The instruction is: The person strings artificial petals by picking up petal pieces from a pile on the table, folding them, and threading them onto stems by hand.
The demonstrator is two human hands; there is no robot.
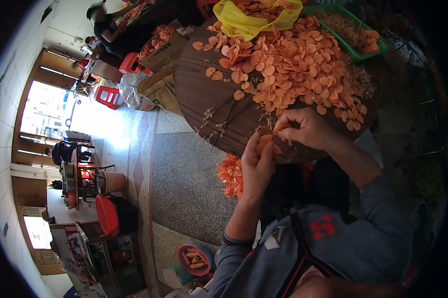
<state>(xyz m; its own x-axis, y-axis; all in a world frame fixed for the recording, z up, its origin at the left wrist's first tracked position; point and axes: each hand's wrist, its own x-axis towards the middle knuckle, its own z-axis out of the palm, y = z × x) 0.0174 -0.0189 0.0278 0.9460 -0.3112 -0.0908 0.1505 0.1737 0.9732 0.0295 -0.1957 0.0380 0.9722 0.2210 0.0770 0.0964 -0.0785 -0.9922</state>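
Over the near edge of the round wooden table (194,94), my two hands meet. My left hand (257,161) is closed on orange petals (265,139), pinched between thumb and fingers. Fingertips pressed together, my right hand (306,128) grips a small orange petal (280,130) right beside them. Just beyond the hands spreads a big pile of loose orange petals (303,69). Thin pale sprigs (216,130) lie on the bare wood to the left. Whether a stem joins the held petals is too small to tell.
A yellow plastic bag (234,22) and a green basket (355,47) stand at the table's far side. Orange flowers (230,176) show below the table edge. On the floor are a cardboard box (164,54), red stools (107,97) and a tub (194,259). Another person (104,27) works farther back.
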